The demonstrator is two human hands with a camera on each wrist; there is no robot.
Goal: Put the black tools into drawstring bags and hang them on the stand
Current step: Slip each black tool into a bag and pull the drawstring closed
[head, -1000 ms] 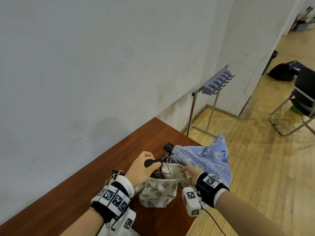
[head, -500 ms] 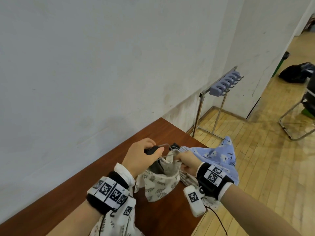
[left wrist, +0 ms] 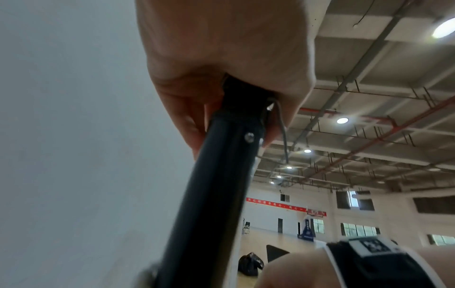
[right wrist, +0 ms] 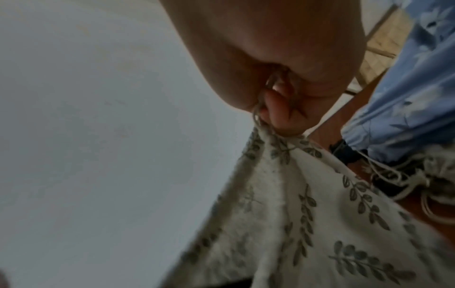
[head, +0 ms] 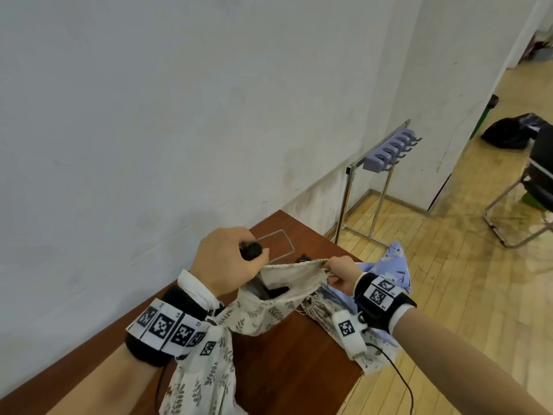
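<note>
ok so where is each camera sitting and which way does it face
Head: worn on the head, looks down at the table, both hands, stand beyond.
Left wrist: looks up along the left hand gripping the black tool, toward the ceiling.
Right wrist: looks along the right hand pinching the leaf-print bag.
Shared: head and right wrist both show that bag.

Right hand [right wrist: 283,78] is pinching the rim of the cream leaf-print bag [right wrist: 307,204] along with its drawstring cord [right wrist: 257,117], fingers curled tight around both. Bag fabric is hanging down from the pinch toward the lower right, blurred. Blue floral bag [right wrist: 406,97] is lying at right on the brown table [right wrist: 332,126], with loose white cords [right wrist: 406,175] and a black tool [right wrist: 344,154] sitting just below it. Pale wall [right wrist: 98,136] is filling the left side.
</note>
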